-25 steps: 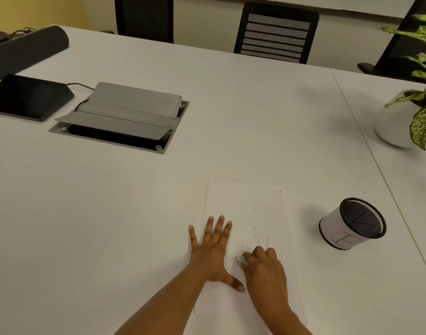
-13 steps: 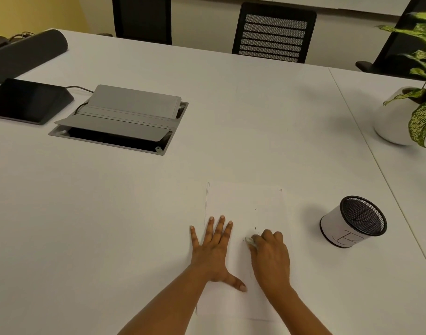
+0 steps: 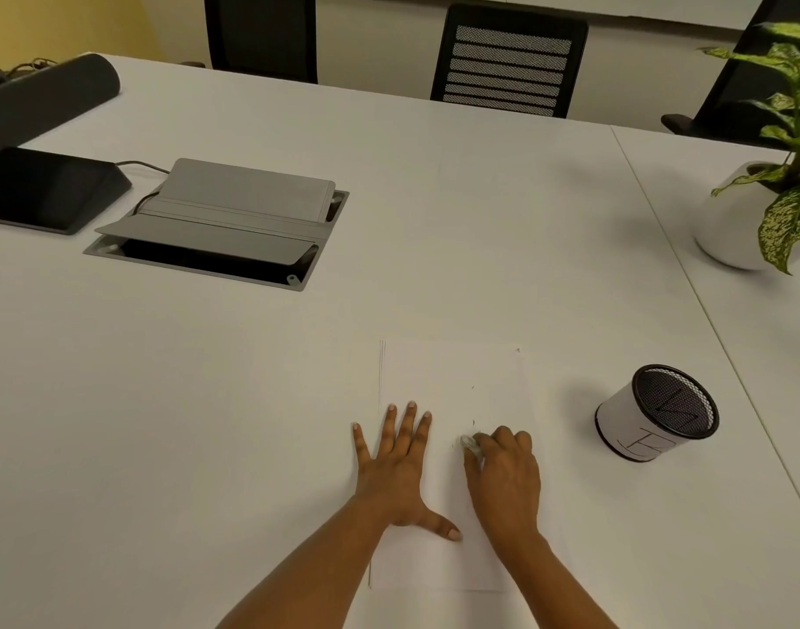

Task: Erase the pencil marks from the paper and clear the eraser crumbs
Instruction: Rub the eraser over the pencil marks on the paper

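Head view shows a white sheet of paper (image 3: pixel 452 370) lying on the white surface (image 3: pixel 253 401). The left hand (image 3: pixel 396 469) lies flat on the sheet's left part, fingers straight and spread, thumb out. The right hand (image 3: pixel 505 478) curls its fingers round a small pale eraser (image 3: pixel 471 444), whose tip touches the paper mid-sheet. A few tiny dark specks (image 3: pixel 473 422) lie just beyond it. To the right stands a mesh cup (image 3: pixel 652 415); its white wrap bears a pen-drawn letter, too unclear to read.
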### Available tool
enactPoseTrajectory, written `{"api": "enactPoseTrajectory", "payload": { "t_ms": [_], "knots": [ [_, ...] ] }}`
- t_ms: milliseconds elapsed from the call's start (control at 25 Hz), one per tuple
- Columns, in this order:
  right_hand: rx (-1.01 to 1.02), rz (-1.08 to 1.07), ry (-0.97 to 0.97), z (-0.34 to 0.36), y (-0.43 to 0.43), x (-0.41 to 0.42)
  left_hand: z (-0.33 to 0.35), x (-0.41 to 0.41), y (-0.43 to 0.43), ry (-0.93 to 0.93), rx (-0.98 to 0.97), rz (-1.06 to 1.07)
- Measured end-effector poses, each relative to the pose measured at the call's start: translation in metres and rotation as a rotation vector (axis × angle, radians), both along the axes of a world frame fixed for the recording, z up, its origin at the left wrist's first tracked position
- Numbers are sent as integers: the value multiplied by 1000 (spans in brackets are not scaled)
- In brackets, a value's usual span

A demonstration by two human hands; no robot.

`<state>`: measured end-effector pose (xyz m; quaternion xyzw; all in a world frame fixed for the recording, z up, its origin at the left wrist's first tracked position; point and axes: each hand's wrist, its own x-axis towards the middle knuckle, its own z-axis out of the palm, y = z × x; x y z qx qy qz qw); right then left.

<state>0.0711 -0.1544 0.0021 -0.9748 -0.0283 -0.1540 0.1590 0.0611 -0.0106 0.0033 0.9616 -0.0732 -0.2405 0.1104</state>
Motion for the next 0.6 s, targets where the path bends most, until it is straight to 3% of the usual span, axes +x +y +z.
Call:
{"api": "enactPoseTrajectory", "payload": {
  "t_ms": [280,600],
  "knots": [
    [-31,152,-31,-4,12,-12,1,1,0,-13,11,-2],
    [56,12,-12,-1,10,6,-3,2,2,24,-41,-9]
  ]
}}
